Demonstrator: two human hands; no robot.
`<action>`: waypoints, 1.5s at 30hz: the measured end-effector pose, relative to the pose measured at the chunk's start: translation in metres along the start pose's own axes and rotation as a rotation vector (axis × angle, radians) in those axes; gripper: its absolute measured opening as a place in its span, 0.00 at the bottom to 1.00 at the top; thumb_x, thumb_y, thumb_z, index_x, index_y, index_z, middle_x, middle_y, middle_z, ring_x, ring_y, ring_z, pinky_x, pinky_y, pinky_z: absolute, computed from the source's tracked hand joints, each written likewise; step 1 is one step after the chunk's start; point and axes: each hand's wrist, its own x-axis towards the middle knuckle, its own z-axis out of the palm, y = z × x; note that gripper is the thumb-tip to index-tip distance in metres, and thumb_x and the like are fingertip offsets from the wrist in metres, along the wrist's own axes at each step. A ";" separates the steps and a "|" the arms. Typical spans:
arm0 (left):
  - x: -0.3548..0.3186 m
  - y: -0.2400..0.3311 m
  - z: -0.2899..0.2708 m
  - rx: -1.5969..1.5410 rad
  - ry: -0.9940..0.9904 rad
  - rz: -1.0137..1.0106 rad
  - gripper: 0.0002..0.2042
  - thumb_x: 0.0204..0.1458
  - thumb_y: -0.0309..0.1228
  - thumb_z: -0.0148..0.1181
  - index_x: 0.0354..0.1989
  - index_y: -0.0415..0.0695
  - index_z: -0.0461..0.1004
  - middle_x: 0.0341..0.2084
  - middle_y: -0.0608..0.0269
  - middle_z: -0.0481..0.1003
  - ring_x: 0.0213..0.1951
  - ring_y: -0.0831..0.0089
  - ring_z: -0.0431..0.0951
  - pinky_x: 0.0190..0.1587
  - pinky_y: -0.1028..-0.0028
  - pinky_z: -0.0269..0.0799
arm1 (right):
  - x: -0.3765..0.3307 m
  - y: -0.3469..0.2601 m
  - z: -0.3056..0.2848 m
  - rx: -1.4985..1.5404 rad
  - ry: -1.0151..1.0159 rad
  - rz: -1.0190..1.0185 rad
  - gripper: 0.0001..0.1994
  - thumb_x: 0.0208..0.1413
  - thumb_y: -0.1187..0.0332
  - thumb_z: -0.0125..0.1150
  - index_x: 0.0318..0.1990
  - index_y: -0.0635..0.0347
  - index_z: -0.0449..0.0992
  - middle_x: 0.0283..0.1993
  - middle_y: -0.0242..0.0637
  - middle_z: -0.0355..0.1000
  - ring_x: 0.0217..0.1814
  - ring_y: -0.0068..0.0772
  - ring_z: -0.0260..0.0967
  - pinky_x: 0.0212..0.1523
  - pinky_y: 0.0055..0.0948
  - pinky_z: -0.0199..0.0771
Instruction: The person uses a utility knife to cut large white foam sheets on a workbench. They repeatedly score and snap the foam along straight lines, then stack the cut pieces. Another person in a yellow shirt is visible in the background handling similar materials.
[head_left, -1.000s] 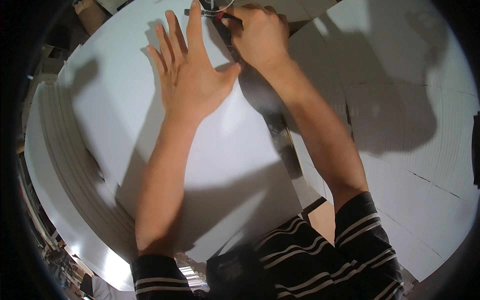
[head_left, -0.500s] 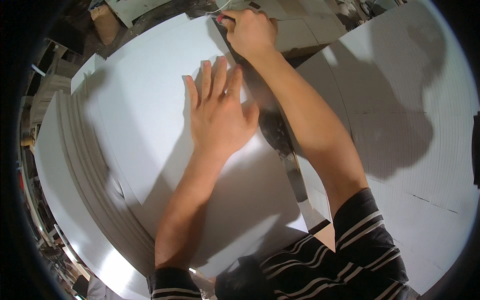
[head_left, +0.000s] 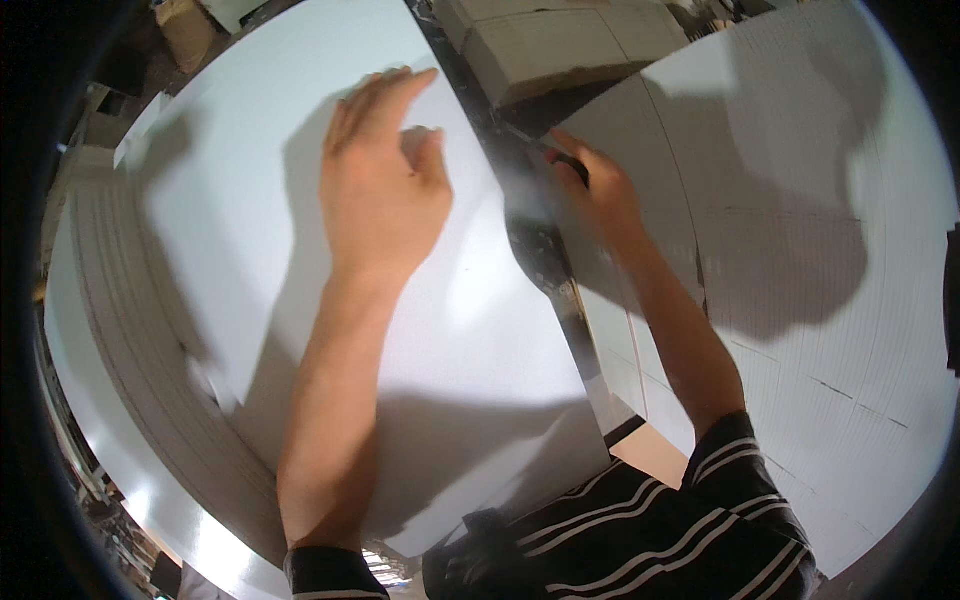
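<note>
A large smooth white panel (head_left: 470,350) lies in front of me, on the left side of the view. My left hand (head_left: 385,190) is over it, fingers extended and somewhat bent, thumb apart, holding nothing. Whether its fingertips touch the panel I cannot tell. To the right of the panel's long edge, my right hand (head_left: 600,190) is closed around a slim hand tool with a black and red handle (head_left: 572,168). A thin, blurred shaft or blade points from it to the upper left, toward the dark gap beside the panel; its exact kind is unclear.
More panels (head_left: 130,330) are stacked at the left, their edges showing. A dark strip (head_left: 530,240) runs along the panel's right edge. White ribbed cardboard (head_left: 800,300) covers the right side. A cardboard box (head_left: 560,45) stands at the far side, a brown sack (head_left: 185,35) at the far left.
My right hand has come from the panel's far corner back toward me and to the right, with the tool. The left hand has shifted left and its fingers have bent and drawn together.
</note>
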 end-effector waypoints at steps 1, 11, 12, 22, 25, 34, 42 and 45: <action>0.000 0.000 -0.002 -0.067 -0.019 -0.037 0.22 0.53 0.17 0.64 0.58 0.45 0.78 0.58 0.54 0.78 0.62 0.57 0.76 0.66 0.59 0.70 | -0.024 -0.013 -0.012 -0.012 0.034 -0.030 0.18 0.69 0.65 0.56 0.64 0.54 0.77 0.54 0.49 0.76 0.52 0.48 0.76 0.55 0.47 0.75; 0.012 -0.015 -0.022 -0.323 -0.060 0.009 0.23 0.56 0.27 0.69 0.61 0.48 0.76 0.59 0.62 0.78 0.60 0.65 0.77 0.57 0.61 0.75 | -0.106 -0.102 -0.030 -0.218 0.140 -0.342 0.26 0.51 0.80 0.70 0.58 0.47 0.83 0.43 0.35 0.79 0.46 0.36 0.73 0.47 0.34 0.72; 0.012 -0.016 -0.023 -0.322 -0.060 0.039 0.23 0.56 0.27 0.69 0.61 0.47 0.76 0.59 0.62 0.78 0.60 0.64 0.77 0.58 0.61 0.74 | -0.106 -0.102 -0.029 -0.235 0.142 -0.327 0.26 0.51 0.80 0.70 0.58 0.46 0.83 0.43 0.34 0.79 0.46 0.35 0.73 0.47 0.34 0.71; 0.017 -0.011 -0.022 -0.109 -0.151 0.242 0.27 0.58 0.26 0.65 0.68 0.44 0.69 0.67 0.57 0.70 0.69 0.61 0.69 0.64 0.61 0.75 | -0.098 -0.100 -0.030 -0.238 0.189 -0.304 0.23 0.53 0.79 0.68 0.57 0.48 0.83 0.41 0.35 0.78 0.46 0.37 0.73 0.47 0.37 0.70; 0.013 -0.002 -0.028 -0.183 -0.254 0.101 0.35 0.50 0.27 0.71 0.70 0.48 0.68 0.70 0.58 0.67 0.73 0.58 0.62 0.72 0.54 0.61 | -0.099 -0.104 -0.030 -0.266 0.174 -0.294 0.23 0.53 0.78 0.68 0.57 0.48 0.83 0.42 0.34 0.78 0.46 0.37 0.73 0.47 0.37 0.70; 0.011 0.007 -0.036 0.047 -0.484 0.200 0.59 0.22 0.25 0.83 0.74 0.60 0.63 0.78 0.61 0.54 0.79 0.51 0.45 0.78 0.42 0.33 | -0.099 -0.117 -0.026 -0.258 0.159 -0.240 0.23 0.52 0.79 0.67 0.57 0.50 0.82 0.43 0.31 0.79 0.47 0.36 0.73 0.48 0.37 0.71; 0.009 0.003 -0.036 0.025 -0.442 0.193 0.59 0.25 0.26 0.82 0.75 0.60 0.61 0.78 0.60 0.54 0.79 0.50 0.45 0.78 0.42 0.34 | -0.097 -0.121 -0.018 -0.275 0.178 -0.219 0.23 0.53 0.78 0.67 0.57 0.49 0.82 0.43 0.32 0.79 0.47 0.38 0.73 0.48 0.38 0.71; 0.009 0.003 -0.037 0.019 -0.429 0.203 0.58 0.26 0.27 0.82 0.75 0.60 0.60 0.77 0.60 0.54 0.79 0.50 0.45 0.78 0.43 0.34 | -0.095 -0.122 -0.015 -0.298 0.234 -0.231 0.18 0.54 0.68 0.70 0.54 0.43 0.85 0.43 0.29 0.75 0.41 0.36 0.70 0.40 0.38 0.67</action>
